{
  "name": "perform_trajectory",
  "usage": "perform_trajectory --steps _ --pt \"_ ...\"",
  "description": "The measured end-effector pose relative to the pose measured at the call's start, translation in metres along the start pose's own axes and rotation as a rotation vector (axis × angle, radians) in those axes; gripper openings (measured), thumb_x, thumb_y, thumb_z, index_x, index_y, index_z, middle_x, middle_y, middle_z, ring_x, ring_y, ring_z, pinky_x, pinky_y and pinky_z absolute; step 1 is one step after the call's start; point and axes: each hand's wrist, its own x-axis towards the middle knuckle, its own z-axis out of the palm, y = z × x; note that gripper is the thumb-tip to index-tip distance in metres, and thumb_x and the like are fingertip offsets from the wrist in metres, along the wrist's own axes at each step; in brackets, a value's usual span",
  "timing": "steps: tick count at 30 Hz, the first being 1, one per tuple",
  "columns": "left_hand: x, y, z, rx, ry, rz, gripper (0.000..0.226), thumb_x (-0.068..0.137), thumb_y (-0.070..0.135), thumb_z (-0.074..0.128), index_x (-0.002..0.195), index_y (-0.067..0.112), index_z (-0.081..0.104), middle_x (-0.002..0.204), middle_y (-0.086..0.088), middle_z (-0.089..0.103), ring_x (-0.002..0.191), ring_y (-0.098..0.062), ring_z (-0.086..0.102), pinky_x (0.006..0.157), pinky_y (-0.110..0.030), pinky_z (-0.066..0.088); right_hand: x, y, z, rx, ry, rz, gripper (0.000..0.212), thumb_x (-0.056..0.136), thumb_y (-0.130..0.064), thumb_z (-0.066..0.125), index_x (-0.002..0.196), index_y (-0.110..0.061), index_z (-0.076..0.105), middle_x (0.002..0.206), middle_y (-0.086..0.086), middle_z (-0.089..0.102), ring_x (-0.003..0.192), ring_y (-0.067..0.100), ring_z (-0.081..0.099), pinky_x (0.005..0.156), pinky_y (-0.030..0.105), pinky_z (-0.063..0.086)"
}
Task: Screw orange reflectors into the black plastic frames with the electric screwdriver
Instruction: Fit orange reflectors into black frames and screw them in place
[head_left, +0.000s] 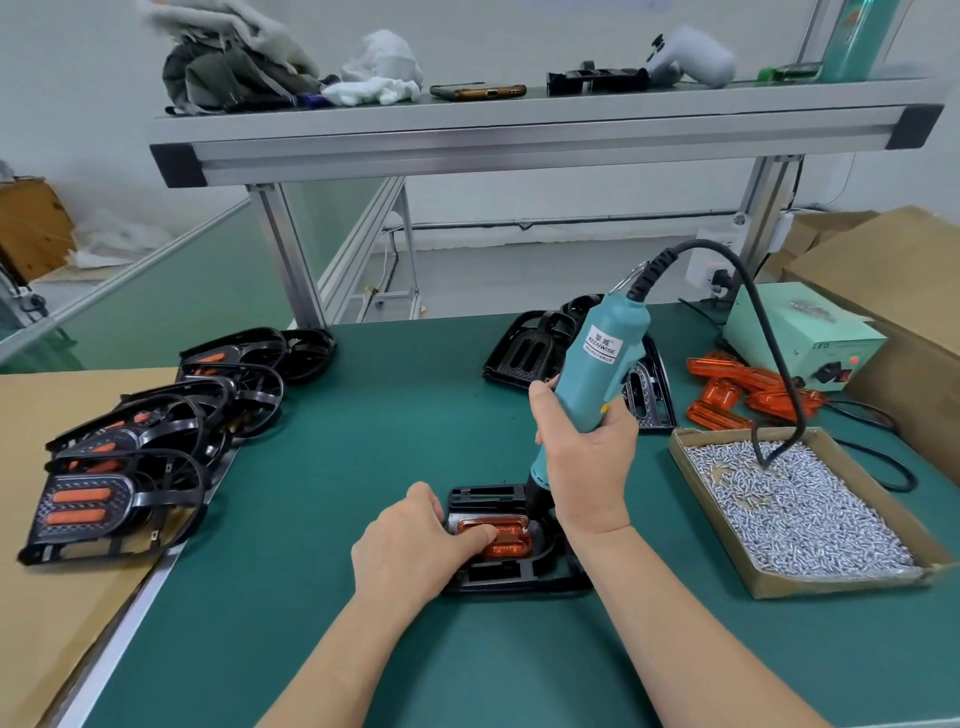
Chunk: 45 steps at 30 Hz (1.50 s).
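Note:
A black plastic frame (498, 582) lies on the green mat in front of me with an orange reflector (511, 535) seated in it. My left hand (415, 545) rests on the frame's left side and its thumb presses down on the reflector. My right hand (587, 457) grips the teal electric screwdriver (597, 364), which stands nearly upright with its black tip at the reflector's right end. The bit and the screw under it are hidden by my right hand.
A cardboard tray of screws (800, 509) sits at the right. Loose orange reflectors (748, 389) and bare frames (530, 348) lie behind. Several finished frames (119, 467) are stacked at the left. The screwdriver's power box (795, 338) stands far right; an overhead shelf (519, 140) spans the bench.

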Motion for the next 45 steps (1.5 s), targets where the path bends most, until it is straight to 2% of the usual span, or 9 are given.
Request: perform_trajectory --steps 6,13,21,25,28,30,32,36,45 --pt "-0.001 0.002 -0.001 0.004 -0.002 -0.010 0.055 0.063 0.077 0.060 0.080 0.029 0.042 0.077 0.013 0.060 0.075 -0.009 0.057 0.058 -0.029 0.037 -0.002 0.000 0.002 0.007 -0.045 0.023 0.043 0.076 -0.037 0.075 0.072 -0.004 0.049 0.053 -0.002 0.047 0.050 0.016 0.043 0.049 0.025 0.041" --pt "-0.001 0.004 -0.004 0.010 -0.027 -0.015 0.054 0.063 0.077 0.059 0.081 0.029 0.043 0.076 0.013 0.060 0.073 -0.006 0.056 0.056 -0.028 0.035 0.004 -0.001 -0.002 0.026 -0.023 0.076 0.036 0.080 -0.028 0.074 0.079 0.002 0.054 0.057 0.003 0.049 0.052 0.017 0.045 0.052 0.024 0.043" --pt "0.000 0.002 -0.007 -0.028 -0.068 -0.032 0.051 0.068 0.075 0.063 0.083 0.029 0.046 0.078 0.014 0.059 0.072 -0.002 0.053 0.054 -0.026 0.033 0.013 -0.027 -0.010 0.182 -0.047 0.022 0.012 0.080 -0.032 0.076 0.074 -0.032 0.066 0.057 -0.001 0.051 0.051 0.014 0.047 0.058 0.020 0.047" --pt "0.008 -0.007 -0.021 -0.592 -0.179 -0.205 0.046 0.088 0.060 0.061 0.091 0.014 0.059 0.074 0.002 0.065 0.063 -0.012 0.054 0.057 -0.029 0.040 0.016 -0.027 -0.016 0.198 0.019 0.052 0.017 0.082 -0.027 0.076 0.072 -0.032 0.063 0.056 -0.001 0.051 0.050 0.012 0.047 0.057 0.018 0.047" --pt "0.014 -0.017 -0.037 -1.177 -0.380 -0.397 0.027 0.103 0.023 0.051 0.101 -0.004 0.058 0.074 -0.016 0.069 0.054 -0.020 0.061 0.050 -0.027 0.050 0.015 -0.023 -0.019 0.211 0.070 0.100 0.019 0.082 -0.024 0.076 0.071 -0.029 0.062 0.055 -0.001 0.050 0.049 0.012 0.047 0.055 0.020 0.046" --pt "0.013 -0.025 -0.044 -1.409 -0.436 -0.442 0.018 0.097 -0.005 0.044 0.106 -0.016 0.055 0.094 -0.031 0.069 0.070 -0.031 0.073 0.054 -0.029 0.059 0.014 -0.021 -0.019 0.216 0.084 0.116 0.017 0.082 -0.024 0.077 0.073 -0.025 0.061 0.055 0.000 0.050 0.048 0.013 0.047 0.054 0.020 0.045" --pt "0.010 -0.030 -0.046 -1.489 -0.482 -0.400 0.028 0.090 -0.021 0.034 0.113 -0.019 0.051 0.106 -0.039 0.064 0.087 -0.040 0.074 0.062 -0.031 0.061 0.012 -0.020 -0.018 0.224 0.093 0.127 0.017 0.081 -0.025 0.077 0.076 -0.022 0.060 0.055 -0.001 0.050 0.049 0.012 0.047 0.055 0.020 0.046" --pt "0.004 -0.031 -0.045 -1.503 -0.543 -0.324 0.028 0.092 -0.024 0.038 0.116 -0.018 0.050 0.107 -0.039 0.066 0.100 -0.041 0.071 0.069 -0.029 0.061 0.010 -0.021 -0.015 0.239 0.113 0.146 0.020 0.080 -0.025 0.077 0.069 -0.032 0.063 0.055 -0.001 0.051 0.049 0.012 0.048 0.055 0.021 0.047" --pt "-0.005 -0.023 -0.042 -1.487 -0.523 -0.288 0.010 0.087 -0.006 0.062 0.096 -0.010 0.064 0.090 -0.026 0.071 0.080 -0.026 0.075 0.060 -0.019 0.058 0.006 -0.031 -0.009 0.277 0.132 0.159 0.021 0.080 -0.025 0.076 0.076 -0.019 0.057 0.055 0.002 0.052 0.048 0.014 0.047 0.055 0.023 0.047"
